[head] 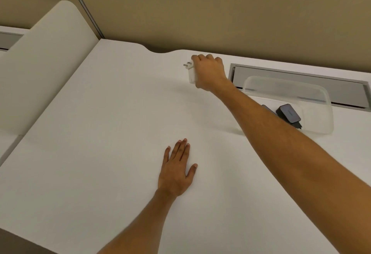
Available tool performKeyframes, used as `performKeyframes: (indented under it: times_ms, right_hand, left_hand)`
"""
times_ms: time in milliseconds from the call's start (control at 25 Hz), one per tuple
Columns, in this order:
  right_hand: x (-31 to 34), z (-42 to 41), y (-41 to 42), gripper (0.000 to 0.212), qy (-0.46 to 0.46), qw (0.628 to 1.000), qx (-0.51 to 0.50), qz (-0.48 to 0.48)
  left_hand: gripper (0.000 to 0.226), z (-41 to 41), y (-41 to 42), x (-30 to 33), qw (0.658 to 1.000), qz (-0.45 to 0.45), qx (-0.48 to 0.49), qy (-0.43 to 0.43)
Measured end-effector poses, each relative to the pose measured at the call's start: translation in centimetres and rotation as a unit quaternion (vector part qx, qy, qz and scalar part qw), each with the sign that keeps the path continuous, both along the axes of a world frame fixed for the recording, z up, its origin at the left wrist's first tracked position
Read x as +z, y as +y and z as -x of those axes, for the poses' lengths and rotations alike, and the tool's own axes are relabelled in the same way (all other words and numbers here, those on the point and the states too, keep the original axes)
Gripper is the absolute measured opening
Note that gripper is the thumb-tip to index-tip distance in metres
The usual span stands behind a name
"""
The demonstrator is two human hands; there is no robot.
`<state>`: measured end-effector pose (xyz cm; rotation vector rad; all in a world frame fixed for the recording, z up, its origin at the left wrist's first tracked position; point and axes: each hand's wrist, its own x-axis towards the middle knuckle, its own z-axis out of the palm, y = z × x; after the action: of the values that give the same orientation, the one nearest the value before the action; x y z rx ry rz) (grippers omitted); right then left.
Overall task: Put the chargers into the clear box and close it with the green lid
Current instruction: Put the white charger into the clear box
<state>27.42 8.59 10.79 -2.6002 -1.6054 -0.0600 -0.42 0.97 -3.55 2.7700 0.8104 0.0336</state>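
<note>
- White charger (191, 72): at twelve o'clock on desk (120, 133), near rear edge; prongs pointing to nine o'clock; clasped in right hand (209, 73), fingers curled over top.
- Left hand (177, 170): at six o'clock, flat on desk, fingers spread, holding nothing.
- Clear box (313, 101): at two o'clock, open; dark charger (288, 113) already inside.
- Handling advice: lift clear of surface, carry toward two o'clock, lower over near rim beside dark charger, prongs kept off box wall.
- Obstacles: own right forearm crossing box's near corner; grey cable tray (301, 81) just behind box.
- Green lid: not in view.
</note>
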Motion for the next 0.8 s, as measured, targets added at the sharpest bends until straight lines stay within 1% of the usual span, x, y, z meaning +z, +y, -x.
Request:
performKeyframes:
  times_ms: [160, 280, 520, 680, 800]
  right_hand:
    - [3.5, -2.5, -4.1, 0.066, 0.005, 0.992, -0.078, -0.098]
    - [4.9, -4.2, -7.8, 0.071, -0.001, 0.988, -0.109, -0.111]
    - [4.5, -6.0, -13.6, 0.076, -0.001, 0.988, -0.143, -0.061]
    - [2.7, -6.3, -15.7, 0.076, 0.008, 0.988, -0.152, -0.03]
    - [0.7, -6.2, -16.3, 0.078, 0.009, 0.989, -0.148, -0.004]
  left_hand:
    - [0.066, 0.0, 0.0, 0.1, 1.0, 0.002, -0.002, -0.011]
    - [0.066, 0.1, -0.1, 0.2, 1.0, 0.002, -0.004, -0.006]
    - [0.067, 0.1, -0.1, 0.4, 1.0, 0.003, -0.004, -0.007]
    - [0.068, 0.1, -0.2, 0.4, 1.0, 0.007, -0.003, -0.014]
    - [0.068, 0.1, -0.2, 0.4, 1.0, 0.004, -0.002, -0.004]
